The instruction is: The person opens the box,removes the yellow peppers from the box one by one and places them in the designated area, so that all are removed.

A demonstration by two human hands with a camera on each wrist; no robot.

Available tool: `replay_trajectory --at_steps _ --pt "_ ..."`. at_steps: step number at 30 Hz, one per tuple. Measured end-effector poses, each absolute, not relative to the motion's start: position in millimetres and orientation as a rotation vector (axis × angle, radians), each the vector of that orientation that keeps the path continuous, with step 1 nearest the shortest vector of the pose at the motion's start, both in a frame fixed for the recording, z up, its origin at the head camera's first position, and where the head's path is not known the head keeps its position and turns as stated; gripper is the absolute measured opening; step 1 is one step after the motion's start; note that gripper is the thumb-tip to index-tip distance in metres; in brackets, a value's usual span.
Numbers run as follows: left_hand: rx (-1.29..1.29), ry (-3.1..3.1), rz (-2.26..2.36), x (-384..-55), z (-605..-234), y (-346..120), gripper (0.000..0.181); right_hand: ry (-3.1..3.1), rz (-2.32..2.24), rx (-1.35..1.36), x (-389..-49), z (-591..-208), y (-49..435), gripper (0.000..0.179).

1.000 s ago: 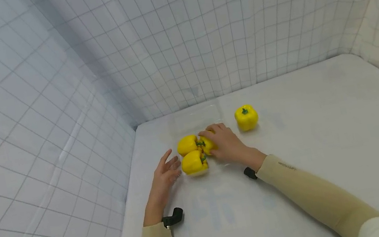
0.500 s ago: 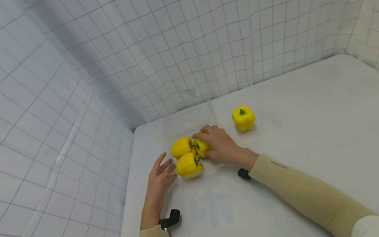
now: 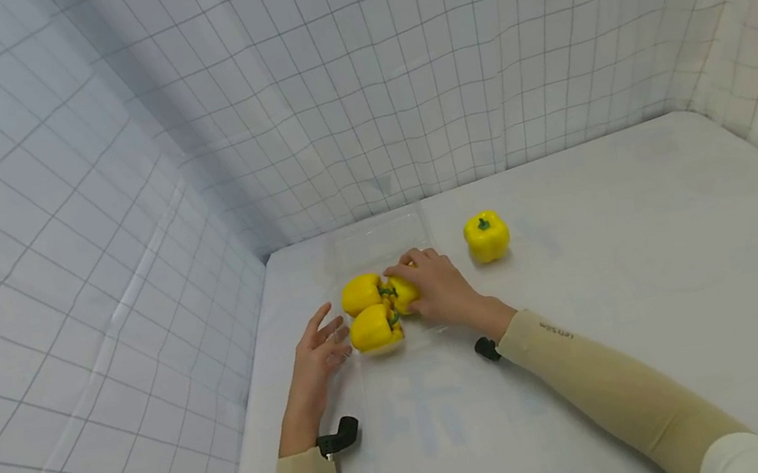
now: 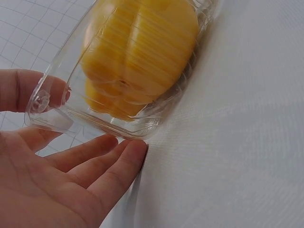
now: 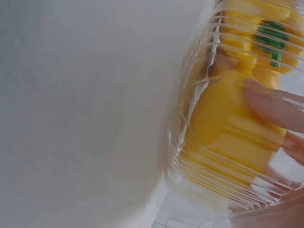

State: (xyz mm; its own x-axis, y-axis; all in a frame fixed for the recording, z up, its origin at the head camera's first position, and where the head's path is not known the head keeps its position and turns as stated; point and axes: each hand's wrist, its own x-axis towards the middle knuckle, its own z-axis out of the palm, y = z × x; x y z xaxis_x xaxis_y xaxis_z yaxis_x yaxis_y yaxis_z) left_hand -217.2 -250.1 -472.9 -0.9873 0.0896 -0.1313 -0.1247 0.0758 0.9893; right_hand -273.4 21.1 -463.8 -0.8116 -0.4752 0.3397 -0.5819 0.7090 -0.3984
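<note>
A clear plastic clamshell box [image 3: 433, 335] stands on the table with its lid [image 3: 374, 244] folded open toward the back wall. Two yellow bell peppers, a rear one [image 3: 361, 294] and a front one [image 3: 374, 329], lie in its left part, green stems facing right. My right hand [image 3: 440, 289] grips a third bell pepper [image 5: 232, 128] inside the box's right part, fingers and thumb curled round it. At the box's left end is my left hand [image 3: 314, 366], fingers spread and fairly straight. Its fingertips [image 4: 137, 148] touch the lower side of the clear wall.
Another yellow bell pepper [image 3: 486, 236] stands upright, right of the box. White grid-patterned curtains [image 3: 397, 81] rise behind and along both sides. A white cover [image 3: 600, 367] spreads over the table. Dark wrist cameras [image 3: 339, 436] sit at both wrists.
The whole scene has shifted slightly left as the head view turned. Both hands and the peppers keep nearly the same places relative to the box.
</note>
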Motion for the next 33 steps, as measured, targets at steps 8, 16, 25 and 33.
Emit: replay_trajectory --at_steps 8,16,25,33 --pt "-0.048 2.19 2.028 -217 -471 -250 0.069 -2.698 0.721 0.832 -270 -458 22 0.064" --pt "-0.036 2.189 2.019 -218 -473 -252 0.068 -2.677 0.739 0.825 -266 -453 23 0.065" --pt "-0.024 2.182 2.031 -217 -472 -253 0.069 -2.68 0.779 0.802 -258 -443 24 0.067" --pt "-0.022 2.191 2.022 -218 -473 -253 0.069 -2.646 0.813 0.831 -252 -435 27 0.071"
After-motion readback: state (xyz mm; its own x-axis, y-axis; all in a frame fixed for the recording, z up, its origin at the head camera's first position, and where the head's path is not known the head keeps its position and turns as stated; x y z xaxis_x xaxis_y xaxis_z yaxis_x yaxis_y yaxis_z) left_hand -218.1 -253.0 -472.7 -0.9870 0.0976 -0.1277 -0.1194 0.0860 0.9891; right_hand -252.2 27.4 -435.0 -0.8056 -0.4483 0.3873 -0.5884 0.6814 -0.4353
